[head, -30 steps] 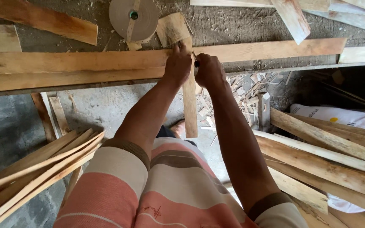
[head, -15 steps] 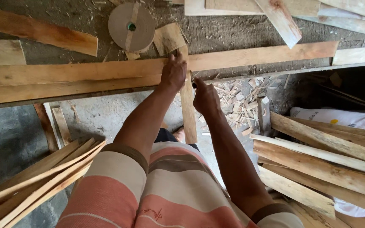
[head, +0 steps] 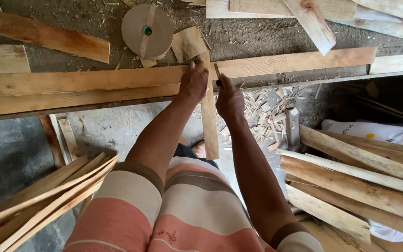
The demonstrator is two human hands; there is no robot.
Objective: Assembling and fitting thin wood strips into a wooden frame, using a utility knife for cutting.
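My left hand [head: 193,84] presses down on the top of a narrow wooden strip [head: 209,122] that lies across two long planks [head: 80,86] on the bench and hangs over its near edge. Just right of the strip, my right hand [head: 229,99] is closed around a thin dark tool [head: 217,74] whose tip points up beside the strip. I cannot tell what kind of tool it is. A round roll of brown tape [head: 147,31] lies on the bench just beyond my hands, with a small flat wood piece [head: 188,43] next to it.
More boards lie on the bench at the back left [head: 43,35] and back right [head: 313,18]. Below, a bundle of slats [head: 38,200] leans at the left, rough planks [head: 360,177] are stacked at the right, and wood chips [head: 271,116] litter the floor. A white sack [head: 378,133] sits at the right.
My right hand has pulled back from the plank's edge toward me and to the right, the dark tool showing above it now. My left hand stays on the strip.
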